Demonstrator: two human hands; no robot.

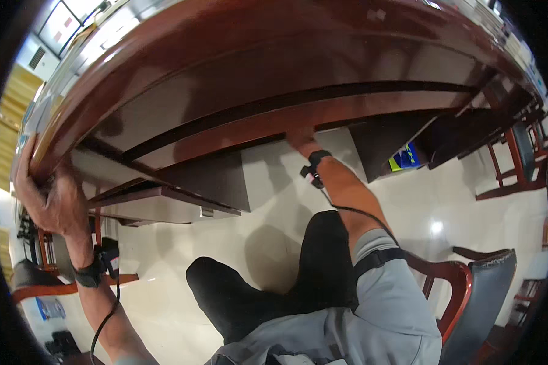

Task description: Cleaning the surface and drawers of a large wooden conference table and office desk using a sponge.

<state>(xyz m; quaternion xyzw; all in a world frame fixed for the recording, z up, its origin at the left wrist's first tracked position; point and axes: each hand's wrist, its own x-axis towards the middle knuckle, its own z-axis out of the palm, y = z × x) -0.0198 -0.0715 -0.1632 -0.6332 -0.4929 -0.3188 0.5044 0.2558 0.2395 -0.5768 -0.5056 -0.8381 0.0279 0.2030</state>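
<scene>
I sit at a large, glossy dark-red wooden desk (274, 52). My left hand (55, 198) is closed round the desktop's edge at its left end, fingers along the outer side. My right hand (303, 141) reaches in under the long curved front panel (249, 128) near its middle. The fingers of that hand are hidden behind the panel, so whether they grip anything does not show. Below the left part of the desk, a cabinet door (164, 205) with a small silver fitting (206, 212) stands out from its cabinet.
A blue and yellow package (405, 158) sits in the right-hand cabinet. A chair with a dark backrest (484, 298) stands close on my right, and another chair (520, 155) farther off. Cables run from black wrist straps (90, 274) along my arms. The floor (268, 243) is pale and shiny.
</scene>
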